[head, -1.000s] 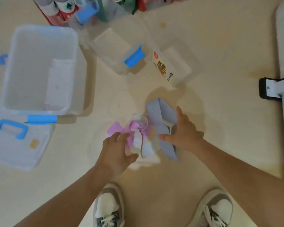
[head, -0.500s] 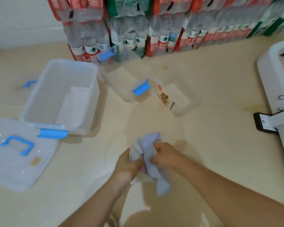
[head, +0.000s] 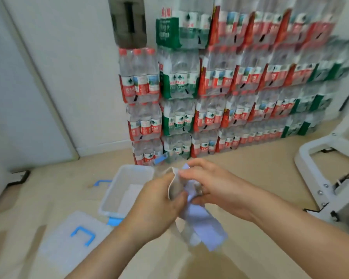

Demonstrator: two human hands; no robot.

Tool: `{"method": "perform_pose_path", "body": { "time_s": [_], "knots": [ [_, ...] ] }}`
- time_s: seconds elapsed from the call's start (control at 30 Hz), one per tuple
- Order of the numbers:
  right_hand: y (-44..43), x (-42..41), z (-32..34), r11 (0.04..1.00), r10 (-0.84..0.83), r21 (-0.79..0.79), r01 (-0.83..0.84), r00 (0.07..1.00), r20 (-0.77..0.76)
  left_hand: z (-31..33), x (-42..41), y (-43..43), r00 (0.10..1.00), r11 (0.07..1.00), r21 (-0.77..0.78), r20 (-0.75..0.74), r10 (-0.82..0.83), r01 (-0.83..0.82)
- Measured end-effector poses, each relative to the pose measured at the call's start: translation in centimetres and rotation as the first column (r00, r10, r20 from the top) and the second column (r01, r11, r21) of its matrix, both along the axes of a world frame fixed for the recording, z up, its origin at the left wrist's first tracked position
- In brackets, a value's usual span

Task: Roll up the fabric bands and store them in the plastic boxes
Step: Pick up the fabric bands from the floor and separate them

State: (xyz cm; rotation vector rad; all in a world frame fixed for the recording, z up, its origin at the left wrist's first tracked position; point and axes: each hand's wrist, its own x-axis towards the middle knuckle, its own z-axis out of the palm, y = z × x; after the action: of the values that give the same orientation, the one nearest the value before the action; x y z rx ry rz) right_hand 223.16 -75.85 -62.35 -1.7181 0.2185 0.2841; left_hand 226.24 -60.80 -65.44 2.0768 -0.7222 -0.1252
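— What changed just then?
— A moment before, the bands lay on the floor (head: pixel 250 170) and both hands reached down for them. Then the hands came up with the purple band (head: pixel 205 224), and the head lifted too.

— How was it held?
— The left hand (head: pixel 155 206) had its fingers and thumb curled round the top of the band. The right hand (head: pixel 216 188) pinched the same top edge from the other side. The rest of the band hung loose below the grip, off the floor.

— So was it rolled?
— Not yet. It looked like the roll was only starting at the top. The pink band was out of sight.

— Where was a box?
— One open box (head: pixel 113 188) sat on the floor just left of the grip and a bit past it. Its lid (head: pixel 58 246) lay lower down to the left, blue handle up. I saw no other boxes; the hands may have hidden them.

— And the room?
— The floor was pale and smooth. Far past the grip, packs of bottles (head: pixel 210 87) were stacked high by a white wall (head: pixel 69 67). A white frame (head: pixel 301 160) stood off to the right.
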Motion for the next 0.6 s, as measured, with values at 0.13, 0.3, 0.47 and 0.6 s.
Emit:
{"method": "perform_pose_path", "body": {
  "time_s": [0.13, 0.3, 0.47, 0.6],
  "knots": [
    [1.1, -3.4, 3.6, 0.999, -0.035, 0.005, 0.034, 0.985, 0.17, 4.4, -3.5, 0.2, 0.995, 0.991, -0.13, 0.1, 0.02, -0.007],
    [0.0, -6.2, 4.7, 0.985, -0.168, 0.096, 0.146, 0.94, 0.296, 6.9, -7.0, 0.9, 0.944, 0.843, -0.502, -0.33, 0.021, -0.194],
    [-0.7, -6.9, 4.4, 0.984, -0.136, 0.159, 0.087, 0.933, 0.334, 7.5, -7.0, 1.0, 0.972, 0.934, -0.314, 0.106, 0.211, -0.168],
    [-0.3, -6.2, 4.0, 0.995, 0.006, 0.094, -0.041, 0.935, 0.354, 6.6, -6.7, 1.9, 0.961, 0.988, -0.045, 0.23, 0.157, -0.15]
  ]
}}
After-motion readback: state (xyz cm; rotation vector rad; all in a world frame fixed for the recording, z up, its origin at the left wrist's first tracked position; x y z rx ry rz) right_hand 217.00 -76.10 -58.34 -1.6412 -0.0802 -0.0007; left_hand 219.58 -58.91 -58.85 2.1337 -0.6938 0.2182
